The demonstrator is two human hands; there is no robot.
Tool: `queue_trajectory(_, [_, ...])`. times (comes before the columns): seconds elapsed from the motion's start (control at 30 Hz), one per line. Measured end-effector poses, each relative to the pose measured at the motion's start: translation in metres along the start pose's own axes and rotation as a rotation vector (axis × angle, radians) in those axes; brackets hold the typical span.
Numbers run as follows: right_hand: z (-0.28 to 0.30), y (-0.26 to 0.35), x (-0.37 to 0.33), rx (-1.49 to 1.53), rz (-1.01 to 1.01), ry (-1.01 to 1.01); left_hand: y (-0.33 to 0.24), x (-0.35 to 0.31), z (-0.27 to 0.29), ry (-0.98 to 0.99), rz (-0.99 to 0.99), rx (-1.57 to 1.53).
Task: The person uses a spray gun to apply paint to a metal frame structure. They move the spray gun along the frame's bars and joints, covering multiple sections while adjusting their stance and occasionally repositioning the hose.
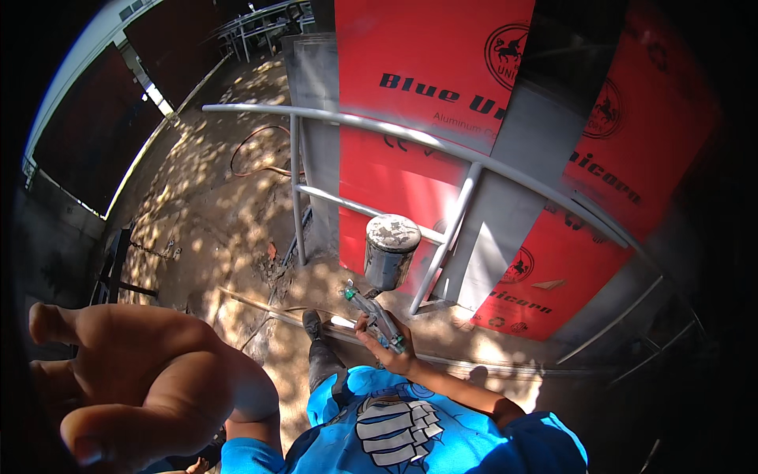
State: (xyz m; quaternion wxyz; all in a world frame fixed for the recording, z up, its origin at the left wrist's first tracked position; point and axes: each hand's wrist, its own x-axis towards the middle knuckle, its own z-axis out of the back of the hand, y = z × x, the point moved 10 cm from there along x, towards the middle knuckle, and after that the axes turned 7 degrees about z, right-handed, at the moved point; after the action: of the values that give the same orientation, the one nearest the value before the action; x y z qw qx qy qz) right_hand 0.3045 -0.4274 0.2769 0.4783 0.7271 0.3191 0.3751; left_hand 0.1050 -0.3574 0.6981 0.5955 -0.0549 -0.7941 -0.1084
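A paint spray gun [376, 314] is in my right hand [395, 351], with the fingers wrapped round its handle. The gun has a green ring near its nozzle. Just above it shows a round cup [388, 265], its lid spotted with pale paint; where the cup joins the gun is hard to see. My left hand [150, 371] is raised close to the camera at the lower left, fingers apart and partly bent, with nothing in it. In front of me stands a grey metal tube frame [379, 129], with rails and posts, apart from both hands.
Large panels with red protective film [410, 47] stand behind the frame. A reddish hose [260, 150] curls on the dirt ground at the left. A thin wooden strip [260, 306] lies near my feet. Dark gates [87, 118] and another metal frame [260, 24] stand farther back.
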Motion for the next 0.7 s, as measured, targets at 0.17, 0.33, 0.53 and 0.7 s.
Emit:
queue_trajectory(0.17, [-0.044, -0.042, 0.043, -0.062, 0.05, -0.086, 0.154, -0.147, 0.096, -0.019, 0.51, 0.117])
queue_trajectory(0.33, [-0.086, -0.095, 0.092, -0.016, -0.094, -0.494, 0.243, -0.424, 0.161, 0.825, 1.572, -0.014])
queue_trajectory(0.53, [-0.115, -0.107, 0.157, -0.149, -0.061, -0.735, 0.16, -0.574, 0.226, 1.456, 1.93, -0.539])
queue_trajectory(0.7, [-0.12, -0.098, 0.206, -0.228, 0.041, -0.691, 0.184, -0.631, 0.223, 1.905, 1.797, -0.571])
